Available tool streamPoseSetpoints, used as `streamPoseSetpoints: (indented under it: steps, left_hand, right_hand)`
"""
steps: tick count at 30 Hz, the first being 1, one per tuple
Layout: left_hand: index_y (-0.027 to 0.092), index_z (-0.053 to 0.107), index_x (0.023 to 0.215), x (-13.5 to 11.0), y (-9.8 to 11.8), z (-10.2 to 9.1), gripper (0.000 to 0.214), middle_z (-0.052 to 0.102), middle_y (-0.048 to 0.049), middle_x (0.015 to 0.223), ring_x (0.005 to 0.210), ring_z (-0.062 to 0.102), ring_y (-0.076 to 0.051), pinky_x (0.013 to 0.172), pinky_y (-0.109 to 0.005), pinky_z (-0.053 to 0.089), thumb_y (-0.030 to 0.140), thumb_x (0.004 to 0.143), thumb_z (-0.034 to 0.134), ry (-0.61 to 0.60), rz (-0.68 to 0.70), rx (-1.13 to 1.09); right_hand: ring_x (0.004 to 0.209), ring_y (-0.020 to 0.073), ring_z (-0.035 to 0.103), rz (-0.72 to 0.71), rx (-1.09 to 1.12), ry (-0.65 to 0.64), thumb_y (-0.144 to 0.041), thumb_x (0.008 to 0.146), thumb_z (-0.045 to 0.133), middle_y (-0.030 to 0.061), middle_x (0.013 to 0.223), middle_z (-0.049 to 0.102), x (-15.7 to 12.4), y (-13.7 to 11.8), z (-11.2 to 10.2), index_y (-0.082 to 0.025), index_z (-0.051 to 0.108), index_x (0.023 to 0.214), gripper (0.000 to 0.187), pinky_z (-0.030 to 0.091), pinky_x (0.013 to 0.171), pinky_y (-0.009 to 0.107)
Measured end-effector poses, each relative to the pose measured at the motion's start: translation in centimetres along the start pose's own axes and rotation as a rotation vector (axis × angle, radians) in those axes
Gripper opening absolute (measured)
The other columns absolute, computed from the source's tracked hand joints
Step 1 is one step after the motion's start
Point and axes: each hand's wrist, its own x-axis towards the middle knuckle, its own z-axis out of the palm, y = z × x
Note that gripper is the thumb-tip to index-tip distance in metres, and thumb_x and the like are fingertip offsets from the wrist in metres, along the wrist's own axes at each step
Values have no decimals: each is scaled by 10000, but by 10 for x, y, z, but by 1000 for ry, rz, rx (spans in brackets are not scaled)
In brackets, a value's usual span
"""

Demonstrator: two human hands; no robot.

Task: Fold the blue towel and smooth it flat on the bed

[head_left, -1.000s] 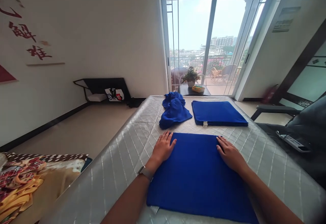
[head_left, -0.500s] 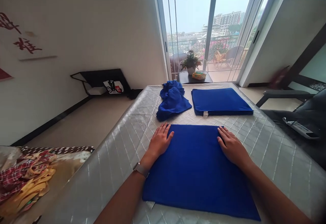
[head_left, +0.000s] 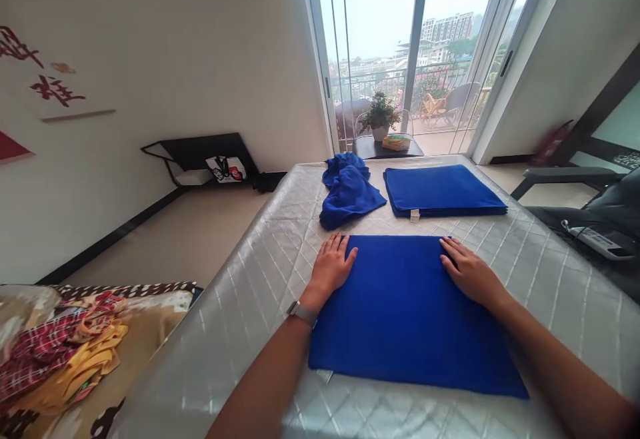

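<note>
A blue cloth cover, rectangular and flat, lies in front of me on the quilted silver mattress. My left hand rests on its far left corner, fingers stretched out. Over the far right corner lies my right hand, also flat with its fingers apart. A small white tag pokes out at the near left edge. Beyond it, a crumpled blue cloth sits at the left. To the right of that is a neat stack of folded blue cloths with a white label.
A black armchair holding a white power strip stands at the right. Clothes lie on a patterned blanket at lower left. Past the mattress are a small table with a potted plant and a sliding glass door.
The view has shifted slightly, so the cloths and mattress sit a little farther right and higher. Both hands stay flat on the same far corners of the blue cover.
</note>
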Motion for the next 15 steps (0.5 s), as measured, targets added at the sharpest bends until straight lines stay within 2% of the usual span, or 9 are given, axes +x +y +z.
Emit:
streamPoseSetpoints:
  steps: [10, 15]
  left_hand:
    - [121, 408, 1513, 2, 6, -3, 641, 369, -136, 1586, 1485, 286, -260, 1225, -430, 209, 530, 1047, 247, -11, -21, -36]
    - [127, 407, 1513, 4, 4, -1, 620, 363, -133, 1590, 1487, 284, -258, 1223, -427, 220, 514, 1048, 269, -13, -17, -23]
  right_hand:
    - [1483, 236, 295, 67, -41, -85, -404, 982, 292, 139, 1564, 409, 8, -4, -8, -65, 438, 1493, 630, 232, 1235, 397]
    - [1472, 210, 322, 65, -42, -51, -418, 984, 297, 106, 1558, 429, 8, -2, -4, -129, 459, 1487, 602, 249, 1228, 381]
